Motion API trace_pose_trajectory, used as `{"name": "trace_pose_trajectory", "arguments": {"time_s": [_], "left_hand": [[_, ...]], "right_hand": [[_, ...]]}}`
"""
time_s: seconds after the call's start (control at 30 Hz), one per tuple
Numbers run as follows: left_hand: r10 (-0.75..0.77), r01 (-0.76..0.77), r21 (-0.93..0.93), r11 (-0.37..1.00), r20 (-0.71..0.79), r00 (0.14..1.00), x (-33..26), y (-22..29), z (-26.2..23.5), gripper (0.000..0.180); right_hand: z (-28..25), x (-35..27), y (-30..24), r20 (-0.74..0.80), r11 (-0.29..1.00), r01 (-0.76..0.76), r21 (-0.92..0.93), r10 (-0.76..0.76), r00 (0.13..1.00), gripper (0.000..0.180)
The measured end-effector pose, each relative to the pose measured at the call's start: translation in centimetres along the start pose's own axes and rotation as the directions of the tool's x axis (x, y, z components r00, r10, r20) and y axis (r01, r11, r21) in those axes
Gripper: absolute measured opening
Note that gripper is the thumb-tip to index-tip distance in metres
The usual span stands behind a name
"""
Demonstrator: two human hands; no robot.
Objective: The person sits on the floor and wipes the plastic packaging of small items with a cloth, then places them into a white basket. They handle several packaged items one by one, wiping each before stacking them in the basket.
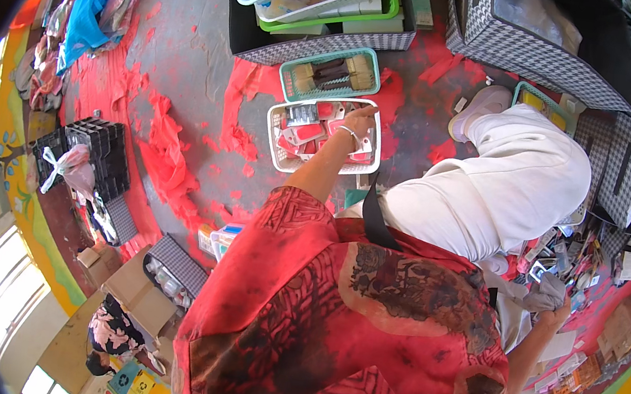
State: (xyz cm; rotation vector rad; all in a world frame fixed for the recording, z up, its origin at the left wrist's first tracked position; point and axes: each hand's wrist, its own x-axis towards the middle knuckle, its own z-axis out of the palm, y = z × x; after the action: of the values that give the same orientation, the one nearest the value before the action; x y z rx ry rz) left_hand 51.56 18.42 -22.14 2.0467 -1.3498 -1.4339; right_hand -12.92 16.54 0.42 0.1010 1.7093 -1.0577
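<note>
A white tray (276, 142) is seen on the grey, red-patched floor (192, 45), filled with small red-and-white packs (310, 131). The left hand (359, 117) is stretched over the tray's far right corner, fingers bent down onto a pack there; whether one is pinched cannot be told. A bracelet is worn at that wrist. Just beyond the tray, a green tray (330, 74) holding tan and dark items is set. Further off, a checkered bin (320, 38) is stacked with white and green trays of wrapped goods. A second checkered bin (541, 59) stands at upper right. The right hand (551, 296) is closed around a grey cloth (544, 291), above a heap of small packs (579, 256) at right. A black crate (98, 152) lies at left, a white bag (69, 164) beside it.
</note>
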Motion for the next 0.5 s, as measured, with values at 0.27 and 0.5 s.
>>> {"name": "trace_pose_trajectory", "arguments": {"time_s": [0.27,0.5], "left_hand": [[-0.273,0.524,0.459,0.717,-0.508,0.817,-6.5,-2.3,-6.0,0.048],[-0.498,0.623,0.444,0.644,-0.375,0.782,-3.3,-4.2,-6.6,0.043]], "right_hand": [[0.9,-0.2,0.9,0.002,0.999,-0.036,-0.009,0.036,0.999,0.039],[0.0,-0.7,0.5,0.009,0.999,-0.035,0.008,0.035,0.999,0.039]]}}
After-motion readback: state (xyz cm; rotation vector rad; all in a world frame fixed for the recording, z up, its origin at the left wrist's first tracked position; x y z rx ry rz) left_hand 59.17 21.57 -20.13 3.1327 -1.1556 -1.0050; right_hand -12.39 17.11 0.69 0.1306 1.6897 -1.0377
